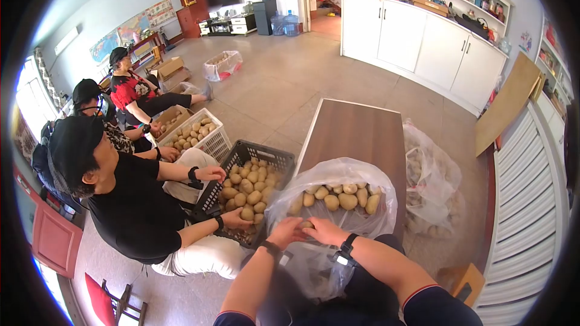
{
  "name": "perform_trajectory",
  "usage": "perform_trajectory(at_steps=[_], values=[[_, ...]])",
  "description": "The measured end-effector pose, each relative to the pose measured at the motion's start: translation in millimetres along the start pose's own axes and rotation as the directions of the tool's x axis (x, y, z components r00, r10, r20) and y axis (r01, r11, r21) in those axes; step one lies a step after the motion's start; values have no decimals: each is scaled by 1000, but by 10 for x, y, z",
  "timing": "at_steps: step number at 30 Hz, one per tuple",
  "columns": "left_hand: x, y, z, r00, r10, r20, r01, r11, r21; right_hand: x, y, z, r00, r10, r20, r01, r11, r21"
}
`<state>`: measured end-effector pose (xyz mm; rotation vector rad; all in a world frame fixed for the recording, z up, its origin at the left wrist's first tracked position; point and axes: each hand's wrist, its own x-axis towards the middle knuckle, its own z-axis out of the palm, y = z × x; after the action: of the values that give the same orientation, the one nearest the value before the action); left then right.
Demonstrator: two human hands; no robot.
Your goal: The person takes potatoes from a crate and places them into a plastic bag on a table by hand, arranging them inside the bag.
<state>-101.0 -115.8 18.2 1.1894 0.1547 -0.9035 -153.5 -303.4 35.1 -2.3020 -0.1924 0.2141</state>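
A clear plastic bag [362, 172] full of potatoes [341, 198] rests on the near end of a brown table [356, 133]. Both my hands meet at the bag's near edge. My left hand [285, 229] and my right hand [323, 229] are closed together around one small potato [307, 224], pressed against the plastic. Each wrist wears a black band.
A person in black sits at my left with hands on a black crate [272, 157] of potatoes. Two more people sit behind by a white crate [214, 140]. Another plastic bag [432, 184] lies right of the table. White cabinets [423, 42] line the far wall.
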Motion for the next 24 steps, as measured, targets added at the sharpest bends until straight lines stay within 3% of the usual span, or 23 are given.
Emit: perform_trajectory(at_steps=[2, 4, 7, 10, 15, 19, 24], values=[[-14, 50, 7, 999, -7, 45, 9, 1000, -23, 36, 37, 38, 999, -32, 11, 31, 998, 59], [4, 26, 20, 990, 26, 137, -36, 997, 74, 40, 96, 58, 998, -62, 3, 62, 994, 86], [-13, 0, -2, 997, 43, 63, -49, 993, 106, 60, 44, 58, 989, -130, -69, 136, 987, 89], [94, -19, -75, 996, 48, 77, -58, 990, 129, 35, -109, -60, 994, -83, -69, 88, 993, 81], [-38, 80, -45, 991, 115, -73, -112, 993, 47, 53, 70, 0, 992, -60, -111, 66, 997, 50], [-66, 130, -68, 987, 127, -101, -131, 991, -38, 19, 41, -64, 995, -46, -84, 44, 999, -24], [36, 147, -276, 935, 239, -261, -299, 929, -220, 46, 86, -44, 995, -42, -95, 42, 999, -2]])
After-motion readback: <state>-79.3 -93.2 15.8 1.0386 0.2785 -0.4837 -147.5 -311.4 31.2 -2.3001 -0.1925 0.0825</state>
